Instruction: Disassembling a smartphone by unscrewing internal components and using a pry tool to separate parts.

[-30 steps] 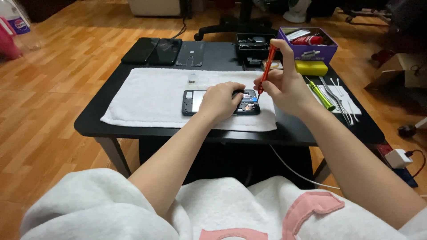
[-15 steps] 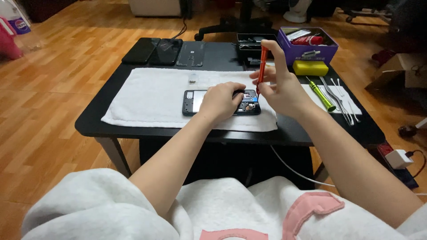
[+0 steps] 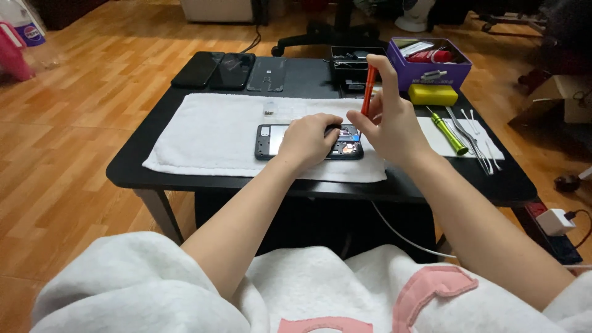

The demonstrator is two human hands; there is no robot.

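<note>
An opened phone (image 3: pixel 270 140) with its back cover off lies on a white towel (image 3: pixel 209 132) on the black table (image 3: pixel 129 169). My left hand (image 3: pixel 308 139) rests flat on the middle of the phone and presses it down. My right hand (image 3: pixel 388 123) holds an orange screwdriver (image 3: pixel 368 89) almost upright, its tip down at the phone's right end, where small coloured parts show. The phone's middle is hidden under my left hand.
Two dark phones (image 3: pixel 213 68) and a grey back cover (image 3: pixel 268 74) lie at the table's far edge. A black tray (image 3: pixel 351 58), a purple box (image 3: pixel 428 61), a yellow block (image 3: pixel 433 94), a green screwdriver (image 3: pixel 449 132) and metal tweezers (image 3: pixel 472 139) sit at right.
My right hand has tilted the orange screwdriver from a slant to nearly upright. My left hand stays on the phone.
</note>
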